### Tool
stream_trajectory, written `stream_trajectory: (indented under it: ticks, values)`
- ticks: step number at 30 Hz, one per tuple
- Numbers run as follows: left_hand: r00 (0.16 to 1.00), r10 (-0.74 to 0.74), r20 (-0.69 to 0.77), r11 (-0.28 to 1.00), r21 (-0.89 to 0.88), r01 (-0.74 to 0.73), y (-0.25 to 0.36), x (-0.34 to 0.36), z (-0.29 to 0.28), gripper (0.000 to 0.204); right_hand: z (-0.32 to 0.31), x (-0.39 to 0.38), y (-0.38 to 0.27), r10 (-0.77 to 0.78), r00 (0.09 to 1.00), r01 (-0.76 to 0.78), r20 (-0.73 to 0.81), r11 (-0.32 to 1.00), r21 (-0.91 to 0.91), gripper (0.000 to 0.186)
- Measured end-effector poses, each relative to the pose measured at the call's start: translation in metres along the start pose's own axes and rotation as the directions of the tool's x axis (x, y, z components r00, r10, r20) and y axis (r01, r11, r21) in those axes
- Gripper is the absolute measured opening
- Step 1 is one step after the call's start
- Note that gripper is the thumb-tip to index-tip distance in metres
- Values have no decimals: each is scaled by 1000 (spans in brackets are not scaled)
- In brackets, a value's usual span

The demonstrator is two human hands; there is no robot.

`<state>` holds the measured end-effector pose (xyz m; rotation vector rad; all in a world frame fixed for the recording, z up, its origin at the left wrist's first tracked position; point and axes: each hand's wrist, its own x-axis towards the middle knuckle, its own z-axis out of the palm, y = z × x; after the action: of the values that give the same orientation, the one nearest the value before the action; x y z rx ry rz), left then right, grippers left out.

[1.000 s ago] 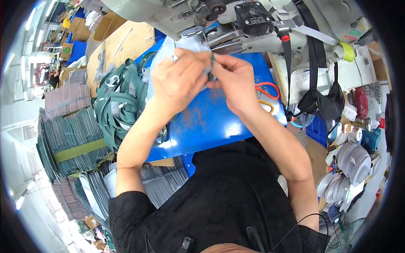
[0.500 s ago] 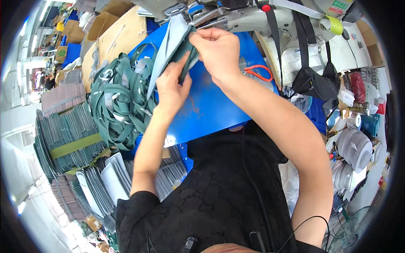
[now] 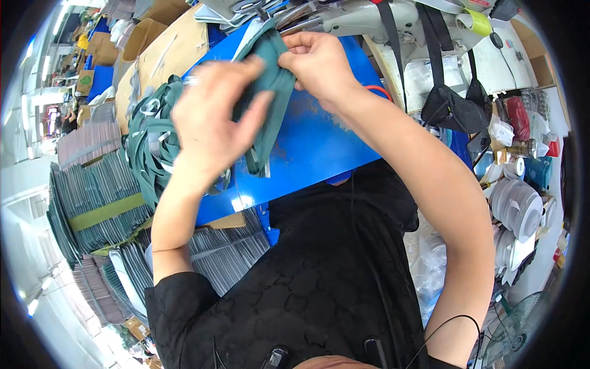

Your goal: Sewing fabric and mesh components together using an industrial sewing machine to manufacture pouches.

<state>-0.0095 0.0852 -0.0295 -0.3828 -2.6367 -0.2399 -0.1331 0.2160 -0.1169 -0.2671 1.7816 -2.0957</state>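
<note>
A dark green fabric piece point(image 3: 273, 92), folded and long, hangs over the blue work surface point(image 3: 319, 144) close to the sewing machine. Its upper right edge is pinched between the thumb and fingers of my right hand point(image 3: 321, 66). My left hand point(image 3: 212, 117) is over the piece's left side, smeared by motion, thumb and fingers spread apart; whether it touches the cloth I cannot tell. A pale layer point(image 3: 249, 40) shows at the upper left edge of the green cloth. Behind my left hand lies a heap of green strips point(image 3: 150, 138), partly covered.
The sewing machine point(image 3: 381, 24) stands at the far side, with black straps point(image 3: 435, 46) and a black mesh piece point(image 3: 453, 114) hanging from it. A red handle point(image 3: 380, 91) shows beside my right forearm. Stacked green fabric pieces point(image 3: 104, 190) are at left; white reels point(image 3: 516, 209) at right.
My left hand has come off the cloth's lower part and swung left, fingers spreading. The green fabric is turned, its green face now showing widely. My right hand keeps its pinch.
</note>
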Motion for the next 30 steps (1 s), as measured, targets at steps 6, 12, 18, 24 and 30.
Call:
stream_trajectory:
  ticks: [6,12,18,24,30]
  values:
    - [934,-11,356,995,98,-25,-63,20,-25,73,2,-14,-17,145,981,-171,127,958,230,30]
    - [757,274,593,821,266,-506,-75,61,-57,79,-7,-18,-14,176,976,-204,128,945,258,34]
    - [728,262,633,742,350,-572,-61,75,-64,60,-1,-11,-12,200,969,-236,146,925,298,30]
    - [753,181,633,736,421,-531,-36,84,-62,51,6,-8,-8,211,974,-228,87,882,412,27]
    - [822,74,565,781,480,-400,-9,61,-40,51,5,-5,2,160,982,-187,97,869,457,28]
